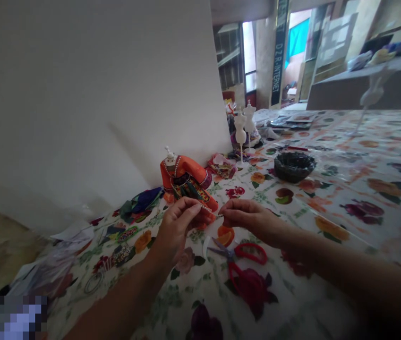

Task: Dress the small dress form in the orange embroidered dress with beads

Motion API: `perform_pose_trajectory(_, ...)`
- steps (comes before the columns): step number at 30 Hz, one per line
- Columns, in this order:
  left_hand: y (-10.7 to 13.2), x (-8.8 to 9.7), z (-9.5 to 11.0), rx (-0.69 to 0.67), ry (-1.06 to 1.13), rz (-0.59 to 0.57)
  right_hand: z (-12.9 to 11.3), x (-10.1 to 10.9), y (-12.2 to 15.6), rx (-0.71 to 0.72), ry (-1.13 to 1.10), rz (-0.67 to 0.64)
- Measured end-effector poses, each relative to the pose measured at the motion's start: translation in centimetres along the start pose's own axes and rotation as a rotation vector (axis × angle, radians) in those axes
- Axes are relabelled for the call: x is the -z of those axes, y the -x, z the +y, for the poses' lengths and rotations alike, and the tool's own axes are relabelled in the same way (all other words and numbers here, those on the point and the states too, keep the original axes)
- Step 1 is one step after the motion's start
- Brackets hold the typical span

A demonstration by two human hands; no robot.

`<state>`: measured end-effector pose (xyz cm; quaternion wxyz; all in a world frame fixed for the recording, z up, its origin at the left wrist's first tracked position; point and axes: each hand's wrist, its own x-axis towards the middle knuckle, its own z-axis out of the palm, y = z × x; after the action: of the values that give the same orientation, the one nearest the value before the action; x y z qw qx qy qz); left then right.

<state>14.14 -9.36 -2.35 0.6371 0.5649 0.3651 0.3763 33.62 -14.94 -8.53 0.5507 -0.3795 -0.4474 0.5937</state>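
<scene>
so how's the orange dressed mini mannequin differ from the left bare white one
The dressed miniature mannequin wears an orange outfit with beaded trim and a patterned front, while the bare white mannequin has no clothing on it. The bare white mannequin shows its thin stand and base, but the outfit hides any stand on the dressed miniature mannequin. The dressed one also sits nearer the camera. Both have a small white knob on top and rest on the floral tablecloth.

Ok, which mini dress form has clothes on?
The miniature dress form in the orange beaded dress, just beyond the left hand. The white dress form and its twin behind it are bare.
</scene>
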Motion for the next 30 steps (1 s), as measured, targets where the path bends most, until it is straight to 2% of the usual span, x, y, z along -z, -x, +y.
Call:
perform_pose_trajectory(9, -1.0, -1.0, -0.1, 0.072, -0.025, -0.038, 0.8, 1.0, -0.1, -0.050, -0.114, 0.067)
perform_pose_trajectory(12, -1.3, -1.4, -0.3, 0.085, -0.009, -0.031, -0.3, 0.7, 0.2, -0.009, 0.043, 0.046)
perform_pose_trajectory(14, -1.5, -1.7, -0.6, 0.082, 0.022, -0.022, -1.2, 0.4, 0.2, 0.050, 0.146, -0.028)
perform_pose_trajectory(17, -2.1, -1.9, -1.2, 0.050, 0.112, -0.017, -2.2, 0.3, -0.6, 0.088, 0.145, -0.115)
perform_pose_trajectory(25, -3.1, -1.8, -2.9, -0.003, 0.313, 0.074, -2.6, 2.5, -4.0, 0.090, 0.312, -0.040)
perform_pose_trajectory(30, -3.3, -2.5, -3.7, -0.056, 0.397, 0.139, -3.3, 2.9, -5.2, 0.118, 0.341, -0.031)
